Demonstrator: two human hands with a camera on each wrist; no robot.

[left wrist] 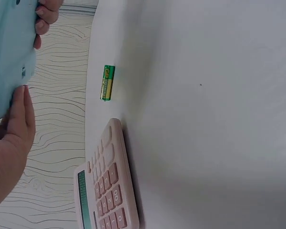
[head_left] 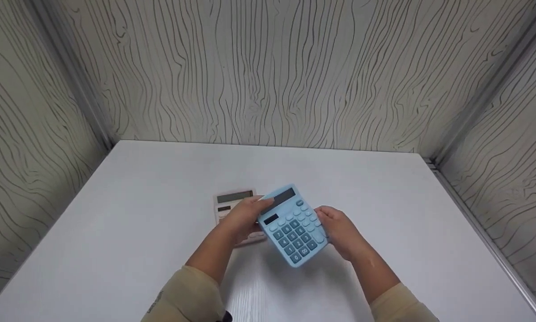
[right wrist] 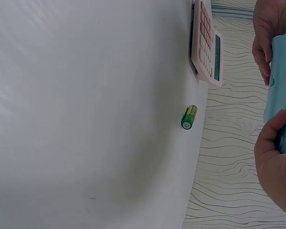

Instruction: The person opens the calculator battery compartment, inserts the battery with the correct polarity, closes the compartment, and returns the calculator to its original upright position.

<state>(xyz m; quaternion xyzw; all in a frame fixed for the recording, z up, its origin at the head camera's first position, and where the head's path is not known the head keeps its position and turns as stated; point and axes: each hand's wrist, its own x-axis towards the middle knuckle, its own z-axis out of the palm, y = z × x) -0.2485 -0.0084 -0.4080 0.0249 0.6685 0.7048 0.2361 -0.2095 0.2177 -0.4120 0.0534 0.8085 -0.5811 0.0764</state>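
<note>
A blue calculator (head_left: 294, 228) is held above the table, tilted, its keys facing up toward the head view. My left hand (head_left: 244, 218) grips its upper left side, thumb over the display's edge. At its right edge, my right hand (head_left: 341, 230) holds on with curled fingers. Both wrist views show the calculator's underside (left wrist: 9, 57), with my left hand (left wrist: 14, 143) and my right hand (right wrist: 276, 167) at its edges. A pink calculator (head_left: 234, 197) lies on the table, partly hidden by my left hand. Near it lies a green and yellow battery (left wrist: 107, 83).
The white table (head_left: 160, 179) has patterned panels (head_left: 259, 71) behind it and at both sides. In the right wrist view the battery (right wrist: 189, 117) lies between the pink calculator (right wrist: 207, 45) and the shadow on the table.
</note>
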